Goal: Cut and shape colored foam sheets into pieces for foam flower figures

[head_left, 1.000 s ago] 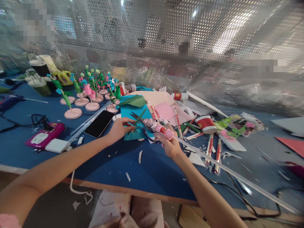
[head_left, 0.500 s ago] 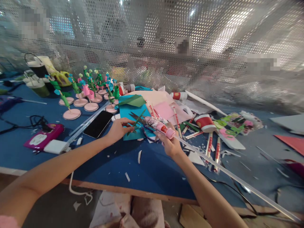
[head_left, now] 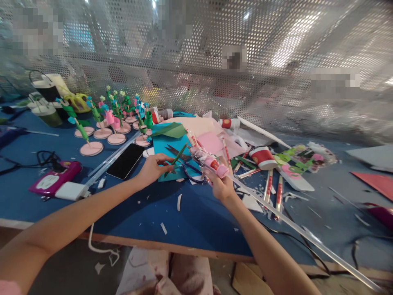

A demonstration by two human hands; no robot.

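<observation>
Head view: a thin, dark green strip slants up and to the right above a teal sheet on the blue table. Just right of it is a pink tool with a red band, and a long clear rod runs from it toward the near right. The strip's lower end sits in the left hand, whose thumb and fingertips are pinched together on it. The right hand is curled around the pink tool from below, with its tip close to the strip. Dark scissors lie on the teal sheet between the hands. A black phone lies to the left. Paper flowers on pink discs stand far left.
</observation>
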